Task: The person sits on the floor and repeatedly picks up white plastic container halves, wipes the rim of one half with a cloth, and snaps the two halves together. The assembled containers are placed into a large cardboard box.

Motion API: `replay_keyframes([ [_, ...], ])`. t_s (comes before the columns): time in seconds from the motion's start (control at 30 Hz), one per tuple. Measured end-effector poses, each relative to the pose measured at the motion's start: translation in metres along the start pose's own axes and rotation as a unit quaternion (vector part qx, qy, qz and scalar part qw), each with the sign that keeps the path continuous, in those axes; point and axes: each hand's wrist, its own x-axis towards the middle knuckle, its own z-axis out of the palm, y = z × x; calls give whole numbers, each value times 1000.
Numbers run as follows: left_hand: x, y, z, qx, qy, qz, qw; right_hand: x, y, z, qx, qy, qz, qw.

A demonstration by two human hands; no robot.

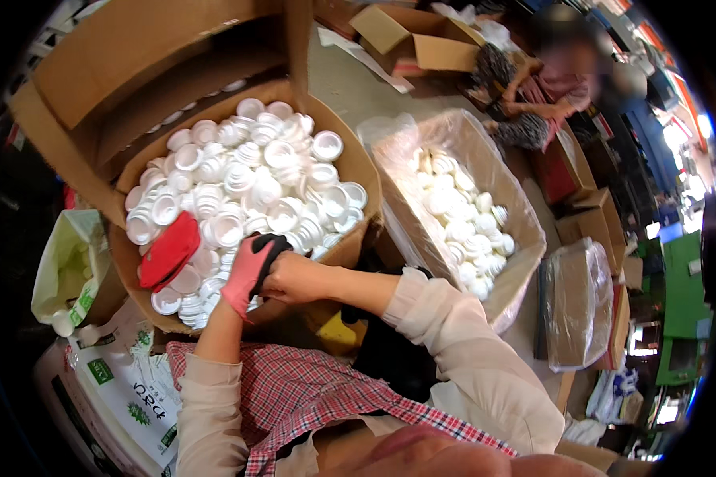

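A pink work glove with black coating point(249, 272) covers my left hand point(254, 274), held over the near edge of a cardboard box point(346, 147) heaped with white round plastic caps point(266, 187). My bare right hand point(290, 278) meets it, its fingers closed at the black part of that glove. How my left fingers lie cannot be made out. Just left of both hands, a flat red item with a black edge point(171, 250), perhaps another glove, rests on the caps.
To the right stands a plastic-lined carton point(525, 238) with white rounded pieces point(461, 215). A pale open bag point(68, 262) and printed white sacks point(127, 381) lie at left. Another person point(549, 95) sits at the far right, near cardboard boxes point(422, 44).
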Motion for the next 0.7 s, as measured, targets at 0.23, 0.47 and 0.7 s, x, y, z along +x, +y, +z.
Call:
replay_keyframes([
  [0.23, 9, -3, -1, 25, -25, 42, 999, 0, 5, 1, -52, -54, 18, 997],
  [0.47, -4, 11, -2, 67, -24, 80, 994, 0, 0, 0, -62, -69, 3, 996],
  [0.7, -4, 3, -2, 164, -75, 209, 961, -3, 1, 2, -23, -84, 22, 996],
])
